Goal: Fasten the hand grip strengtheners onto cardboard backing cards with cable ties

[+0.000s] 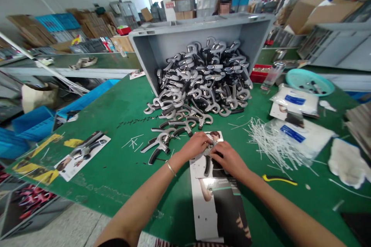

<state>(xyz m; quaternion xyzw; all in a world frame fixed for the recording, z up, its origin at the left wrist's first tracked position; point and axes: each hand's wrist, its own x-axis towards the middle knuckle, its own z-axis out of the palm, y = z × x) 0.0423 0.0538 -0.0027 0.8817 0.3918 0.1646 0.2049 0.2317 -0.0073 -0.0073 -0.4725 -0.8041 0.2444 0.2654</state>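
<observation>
A grey-and-black hand grip strengthener (207, 164) lies on a printed backing card (203, 171) in front of me, on top of more cards (232, 212). My left hand (199, 143) has its fingers curled at the top of this grip, by the spring end. From the other side, my right hand (227, 156) closes its bent fingers on the same grip, close to the left fingertips. Whether a thin tie is between the fingers is too small to tell. Loose grips (162, 141) lie just left of my hands.
A tipped grey crate (203, 27) spills many grips onto the green table (116, 177). White zip ties (275, 146), yellow-handled cutters (279, 180), a glove (348, 162) and a turquoise basin (310, 79) are at right. A carded grip (84, 152) lies left. A person (225, 0) is behind the crate.
</observation>
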